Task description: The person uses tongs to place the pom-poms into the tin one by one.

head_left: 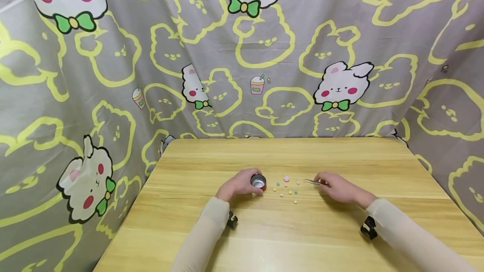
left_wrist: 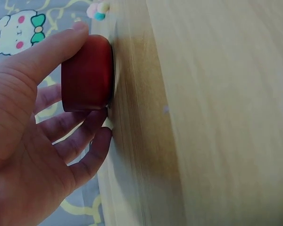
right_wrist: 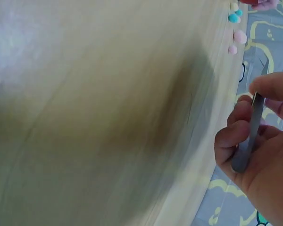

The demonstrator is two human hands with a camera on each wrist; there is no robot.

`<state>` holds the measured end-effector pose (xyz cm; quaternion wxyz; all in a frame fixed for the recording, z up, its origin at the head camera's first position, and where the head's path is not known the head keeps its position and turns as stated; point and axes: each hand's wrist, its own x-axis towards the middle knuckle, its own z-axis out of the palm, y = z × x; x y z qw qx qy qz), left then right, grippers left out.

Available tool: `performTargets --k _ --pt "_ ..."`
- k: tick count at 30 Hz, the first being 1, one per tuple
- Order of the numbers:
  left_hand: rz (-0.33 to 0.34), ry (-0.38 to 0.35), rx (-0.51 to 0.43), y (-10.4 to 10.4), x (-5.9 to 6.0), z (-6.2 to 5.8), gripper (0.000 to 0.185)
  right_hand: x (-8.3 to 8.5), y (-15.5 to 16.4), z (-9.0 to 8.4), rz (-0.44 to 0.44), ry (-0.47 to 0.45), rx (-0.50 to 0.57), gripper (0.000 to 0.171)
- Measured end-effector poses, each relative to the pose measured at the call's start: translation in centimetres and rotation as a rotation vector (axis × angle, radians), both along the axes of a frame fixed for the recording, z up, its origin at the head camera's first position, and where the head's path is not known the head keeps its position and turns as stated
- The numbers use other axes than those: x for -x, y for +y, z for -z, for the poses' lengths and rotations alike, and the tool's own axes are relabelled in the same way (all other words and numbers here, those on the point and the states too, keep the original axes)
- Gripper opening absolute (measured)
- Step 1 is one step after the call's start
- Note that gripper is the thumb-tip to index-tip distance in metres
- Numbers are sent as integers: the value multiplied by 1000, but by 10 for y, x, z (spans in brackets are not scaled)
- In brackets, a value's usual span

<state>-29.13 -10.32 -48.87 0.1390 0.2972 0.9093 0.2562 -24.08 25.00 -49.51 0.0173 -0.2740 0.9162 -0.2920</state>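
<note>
On the surface [head_left: 340, 158], my left hand [head_left: 238, 184] grips the cup [head_left: 259, 181]; its red wall shows only from that wrist. Right hand [head_left: 338, 187] pinches tweezers [head_left: 314, 182] beside scattered beads [head_left: 286, 188].

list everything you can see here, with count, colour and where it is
small round tin: one, red outside, silver inside, mid-table, gripped by left hand
tweezers: one pair, grey metal, held in right hand, tips toward the beads
small beads: about ten, pink, teal, yellow, scattered between the hands
table: one, light wood
bunny-print cloth: grey and yellow, behind and around the table
left hand: one, round the tin
right hand: one, pinching the tweezers
</note>
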Motion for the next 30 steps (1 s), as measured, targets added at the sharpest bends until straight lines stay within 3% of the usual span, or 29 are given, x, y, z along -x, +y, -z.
performTargets --k 13,30 --pt "-26 -56 -29 -2 2 -2 42 -6 -11 -1 -114 32 -61 13" --pt "-17 -46 -3 0 1 -6 47 -17 -28 -5 -235 16 -92 13"
